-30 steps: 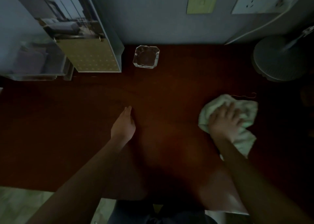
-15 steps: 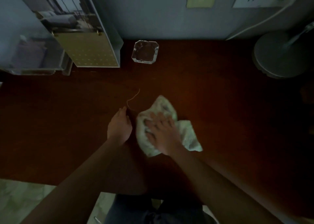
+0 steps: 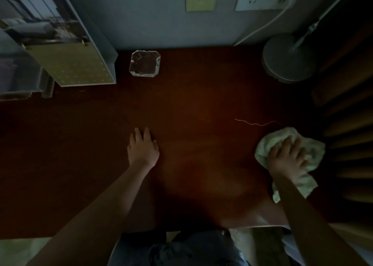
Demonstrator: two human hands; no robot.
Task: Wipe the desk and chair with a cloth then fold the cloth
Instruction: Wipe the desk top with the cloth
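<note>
A pale green cloth [image 3: 310,150] lies bunched on the dark red-brown desk [image 3: 191,114], near its right edge. My right hand [image 3: 286,154] presses flat on top of the cloth, fingers spread over it. A loose thread [image 3: 256,123] trails from the cloth toward the left across the wood. My left hand [image 3: 143,146] rests flat on the desk near its middle, fingers straight and pointing away from me, holding nothing. The scene is dim. No chair shows clearly.
A glass ashtray [image 3: 145,63] sits at the back by the wall. A clear display stand [image 3: 60,49] with leaflets fills the back left corner. A round lamp base [image 3: 288,60] stands at the back right, with dark wooden slats [image 3: 349,144] beyond the desk's right edge.
My right hand has swept the cloth from the middle of the desk, beside my left hand, back to the right edge. My left hand has stayed put.
</note>
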